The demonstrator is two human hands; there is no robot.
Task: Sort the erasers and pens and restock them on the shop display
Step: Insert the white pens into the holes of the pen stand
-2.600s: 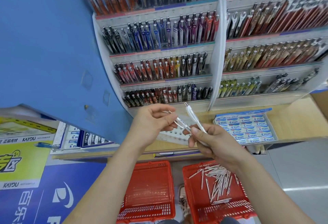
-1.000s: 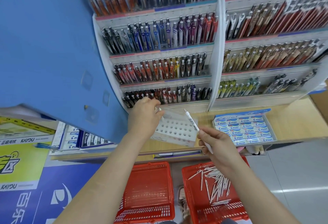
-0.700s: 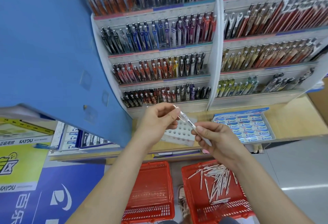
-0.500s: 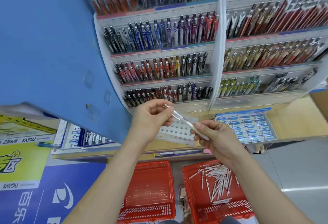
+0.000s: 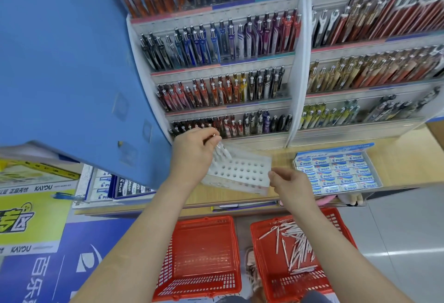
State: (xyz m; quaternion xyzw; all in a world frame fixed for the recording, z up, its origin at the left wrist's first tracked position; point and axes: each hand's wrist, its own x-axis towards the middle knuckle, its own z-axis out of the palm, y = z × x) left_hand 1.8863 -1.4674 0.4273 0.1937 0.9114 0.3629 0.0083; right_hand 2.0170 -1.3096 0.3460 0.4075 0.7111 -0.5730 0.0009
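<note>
left hand pinching pen, holder far-left edge

Bare forearms meet the left hand and right hand; a pale pinkish shoe shows below.

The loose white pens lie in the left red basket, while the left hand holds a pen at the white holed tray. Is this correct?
Wrong basket. In the head view the loose white pens lie in the right red basket; the left red basket holds none. The left hand does hold a pen at the white holed tray.
</note>
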